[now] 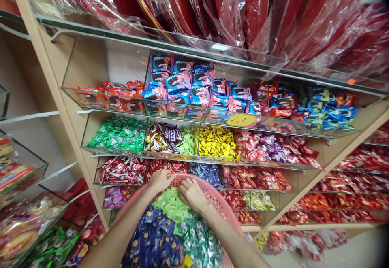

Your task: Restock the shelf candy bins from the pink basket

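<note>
A round pink perforated basket is at the bottom centre, filled with light green candies, dark blue candies and green-silver candies. My left hand lies on the basket's far rim, with its thumb over the edge. To its right, my right hand is at the inner side of the rim, its fingers curled beside the light green candies. Whether those fingers hold anything is hidden.
Glass shelves ahead hold blue-pink snack packs, green candies, chocolate bars and yellow candies. A yellow price label is on a shelf edge. Plastic-wrapped red items lie above. More shelves stand left and right.
</note>
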Demonstrator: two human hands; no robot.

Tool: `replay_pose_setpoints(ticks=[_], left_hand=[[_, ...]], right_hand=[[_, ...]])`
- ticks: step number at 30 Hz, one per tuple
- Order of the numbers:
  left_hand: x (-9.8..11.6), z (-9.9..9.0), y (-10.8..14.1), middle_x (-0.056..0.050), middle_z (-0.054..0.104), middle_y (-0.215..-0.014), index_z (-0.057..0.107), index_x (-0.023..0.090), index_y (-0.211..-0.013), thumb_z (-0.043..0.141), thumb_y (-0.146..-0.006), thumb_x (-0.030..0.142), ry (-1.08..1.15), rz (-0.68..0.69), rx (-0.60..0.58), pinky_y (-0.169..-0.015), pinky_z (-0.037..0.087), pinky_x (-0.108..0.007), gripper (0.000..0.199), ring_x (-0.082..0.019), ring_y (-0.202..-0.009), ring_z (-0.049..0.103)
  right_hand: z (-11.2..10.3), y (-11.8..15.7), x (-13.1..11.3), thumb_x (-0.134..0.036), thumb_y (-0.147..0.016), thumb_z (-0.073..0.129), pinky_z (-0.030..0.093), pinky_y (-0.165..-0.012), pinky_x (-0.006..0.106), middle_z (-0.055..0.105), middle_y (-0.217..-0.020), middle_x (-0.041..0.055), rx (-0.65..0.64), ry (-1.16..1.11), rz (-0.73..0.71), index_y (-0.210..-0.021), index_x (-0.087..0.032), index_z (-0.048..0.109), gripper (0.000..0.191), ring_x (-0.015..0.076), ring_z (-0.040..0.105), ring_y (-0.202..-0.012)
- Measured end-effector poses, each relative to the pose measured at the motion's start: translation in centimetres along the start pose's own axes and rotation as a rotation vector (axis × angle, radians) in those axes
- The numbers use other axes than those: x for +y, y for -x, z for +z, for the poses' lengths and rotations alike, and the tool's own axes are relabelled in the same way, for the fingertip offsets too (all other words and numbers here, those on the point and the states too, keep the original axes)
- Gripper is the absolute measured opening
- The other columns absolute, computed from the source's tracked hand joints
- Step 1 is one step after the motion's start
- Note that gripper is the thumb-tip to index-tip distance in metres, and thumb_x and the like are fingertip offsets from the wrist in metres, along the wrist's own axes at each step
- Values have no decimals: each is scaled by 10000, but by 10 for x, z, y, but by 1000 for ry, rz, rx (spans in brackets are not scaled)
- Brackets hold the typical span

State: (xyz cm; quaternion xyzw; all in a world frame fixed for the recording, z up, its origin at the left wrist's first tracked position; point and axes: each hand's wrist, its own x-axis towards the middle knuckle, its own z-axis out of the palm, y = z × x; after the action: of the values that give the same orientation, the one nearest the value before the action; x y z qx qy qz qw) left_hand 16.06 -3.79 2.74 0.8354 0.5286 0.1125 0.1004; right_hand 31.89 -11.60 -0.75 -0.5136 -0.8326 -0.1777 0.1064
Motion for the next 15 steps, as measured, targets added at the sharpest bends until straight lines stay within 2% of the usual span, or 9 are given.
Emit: replay_pose_setpoints(ticks=[9,15], left_hand=[[8,4,-5,-66,649,-875,612,236,-852,299,-765,598,43,18,-48,-645,378,-245,487,-201,-830,587],[10,7,-6,-63,648,-835,599,216,-800,298,-775,576,24,48,-36,-612,365,-241,469,-202,-801,590]], right_hand=[[-8,17,12,-188,-810,434,303,-739,295,511,-823,30,123,-127,240,-825,-184,510,78,160,417,-812],[-16,22,15,-185,-824,413,301,-716,287,518,-815,23,174,-169,301,-870,-189,521,117,155,420,-796]])
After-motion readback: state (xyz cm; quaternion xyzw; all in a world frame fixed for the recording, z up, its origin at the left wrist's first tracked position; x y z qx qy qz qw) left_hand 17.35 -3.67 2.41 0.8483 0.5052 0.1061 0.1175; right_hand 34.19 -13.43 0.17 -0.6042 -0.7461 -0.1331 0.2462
